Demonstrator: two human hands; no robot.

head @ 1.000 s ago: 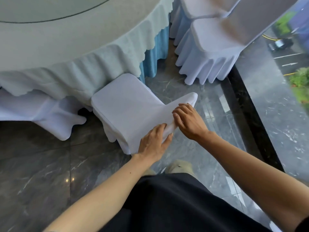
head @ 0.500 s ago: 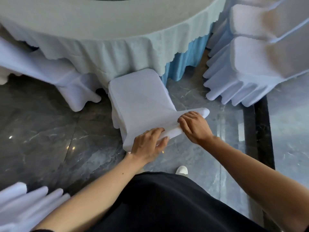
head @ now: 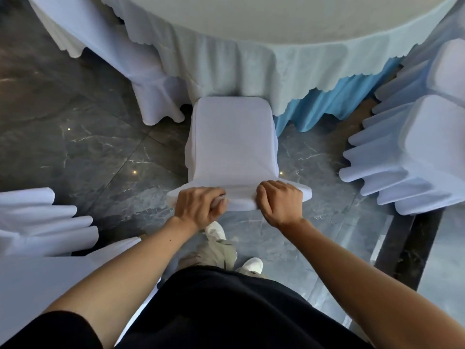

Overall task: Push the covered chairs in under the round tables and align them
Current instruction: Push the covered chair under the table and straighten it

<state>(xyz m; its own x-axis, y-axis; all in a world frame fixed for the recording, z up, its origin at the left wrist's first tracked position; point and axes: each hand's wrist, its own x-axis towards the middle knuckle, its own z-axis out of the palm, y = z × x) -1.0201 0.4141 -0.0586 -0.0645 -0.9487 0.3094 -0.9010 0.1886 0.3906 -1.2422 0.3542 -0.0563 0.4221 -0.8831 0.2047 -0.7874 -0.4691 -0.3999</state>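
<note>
A white-covered chair (head: pixel 231 137) stands straight in front of me, its seat pointing at the round table (head: pixel 251 54) with a pale cloth and a blue underskirt. The seat's front edge meets the hanging cloth. My left hand (head: pixel 198 206) grips the top of the chair's back on the left. My right hand (head: pixel 280 201) is closed over the same top edge on the right.
Another covered chair (head: pixel 141 71) sits tucked at the table to the left. Two covered chairs (head: pixel 412 157) stand close on the right. More white covers (head: pixel 42 222) lie at my lower left. A dark floor strip (head: pixel 412 248) runs along the right.
The chair has turned from an angle to square with the table. I have stepped round behind it, and both hands have closed more firmly on its back.
</note>
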